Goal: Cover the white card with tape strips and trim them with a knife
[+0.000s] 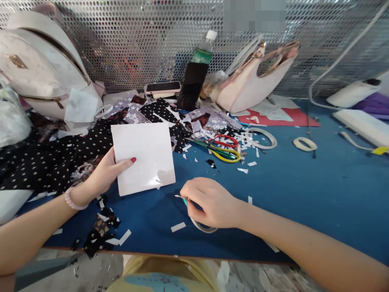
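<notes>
white card (148, 150) over tabletop (304, 190), nearly square, no clear long axis; left hand (105, 172) grips its left side, thumb on top. right hand (208, 202) pinches white strip (178, 196), just off card's near right corner, closer to tabletop's near edge.

The widest open stretch of surface (328, 186) lies at right of the frame, where a hand could pass between the right forearm (288, 233) below and the white rings (273, 140) above; only a narrow gap parts the card (146, 154) from the right hand (209, 202). Scissors (212, 146) and scraps clutter the centre, with the bottle (193, 83) and handbag (252, 87) standing beyond them before the mesh (146, 32). Heaped fabric (73, 154) and the backpack (39, 69) crowd the left, beyond the left hand (106, 172).
</notes>
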`<action>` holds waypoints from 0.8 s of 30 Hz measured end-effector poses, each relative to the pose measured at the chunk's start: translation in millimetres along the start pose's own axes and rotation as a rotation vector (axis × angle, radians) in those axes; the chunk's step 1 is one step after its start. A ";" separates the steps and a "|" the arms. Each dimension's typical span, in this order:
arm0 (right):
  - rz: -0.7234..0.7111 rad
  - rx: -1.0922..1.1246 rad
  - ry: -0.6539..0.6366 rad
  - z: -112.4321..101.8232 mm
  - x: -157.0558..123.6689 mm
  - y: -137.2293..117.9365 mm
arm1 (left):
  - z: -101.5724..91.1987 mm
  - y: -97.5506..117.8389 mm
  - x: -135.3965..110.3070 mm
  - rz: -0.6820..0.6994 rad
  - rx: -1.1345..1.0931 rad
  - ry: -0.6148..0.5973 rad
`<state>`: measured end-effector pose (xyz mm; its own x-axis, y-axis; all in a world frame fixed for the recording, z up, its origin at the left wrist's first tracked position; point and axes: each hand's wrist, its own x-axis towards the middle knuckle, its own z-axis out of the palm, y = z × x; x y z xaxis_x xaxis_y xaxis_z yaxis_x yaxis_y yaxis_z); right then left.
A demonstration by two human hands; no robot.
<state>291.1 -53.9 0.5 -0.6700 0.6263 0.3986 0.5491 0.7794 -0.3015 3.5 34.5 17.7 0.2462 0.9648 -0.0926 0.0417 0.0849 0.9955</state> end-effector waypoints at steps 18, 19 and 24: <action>0.129 0.125 -0.083 2.5 0.7 3.8 | -5.2 -0.5 -19.0 0.366 0.844 -0.223; 0.136 0.124 -0.087 2.3 0.8 4.7 | -7.4 -0.9 -19.6 0.438 0.968 -0.225; 0.137 0.104 -0.122 0.1 2.1 4.0 | -11.9 -1.4 -19.5 0.638 1.115 -0.233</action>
<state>291.9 -49.4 0.0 -0.6513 0.7193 0.2417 0.5894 0.6802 -0.4359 -12.9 18.5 18.4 0.6767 0.6833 0.2742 0.6042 -0.7281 0.3237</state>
